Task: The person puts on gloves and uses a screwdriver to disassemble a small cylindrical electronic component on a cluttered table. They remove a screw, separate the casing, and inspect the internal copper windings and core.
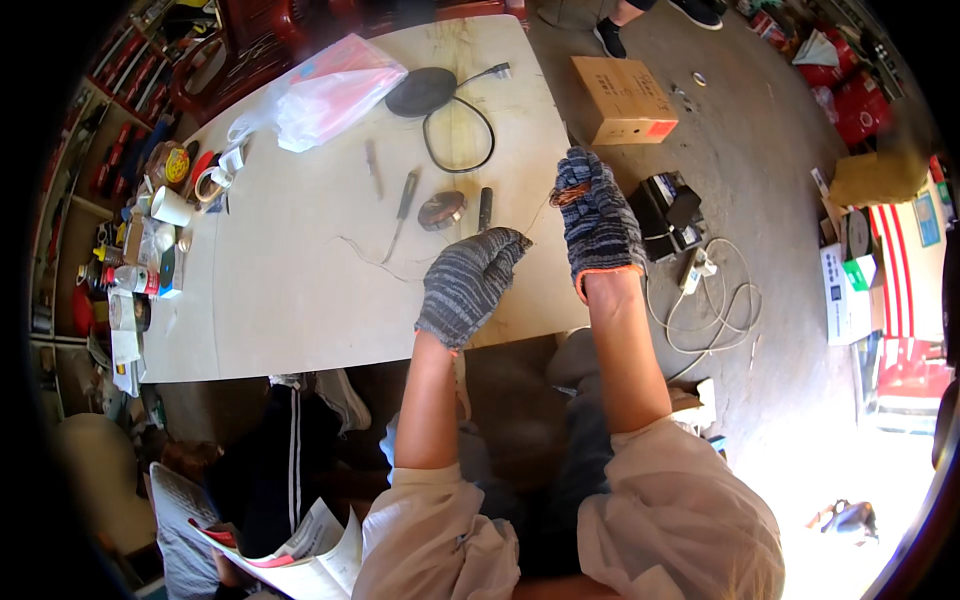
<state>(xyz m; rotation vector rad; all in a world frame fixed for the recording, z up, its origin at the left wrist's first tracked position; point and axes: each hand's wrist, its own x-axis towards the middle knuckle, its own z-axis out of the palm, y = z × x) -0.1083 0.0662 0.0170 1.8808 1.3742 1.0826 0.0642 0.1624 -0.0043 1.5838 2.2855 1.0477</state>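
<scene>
Both my hands wear grey-and-black knitted gloves. My right hand (600, 215), beyond the table's right edge, is closed around a small bundle of copper wire (569, 195). A thin strand runs from the bundle to my left hand (468, 285), whose fingertips pinch it above the table's near right part. Another loose thin wire (372, 257) trails over the tabletop left of my left hand. Just beyond that hand lie a round copper-coloured coil (442, 210), a dark-handled tool (486, 208) and a slim screwdriver-like tool (405, 200).
The pale table (290, 320) carries a plastic bag (335, 95), a black round pad (421, 92) with a cable, and clutter with a white cup (171, 206) leftward. On the right floor are a cardboard box (622, 100), a black device (668, 213) and a power strip (696, 270). Someone sits lower left.
</scene>
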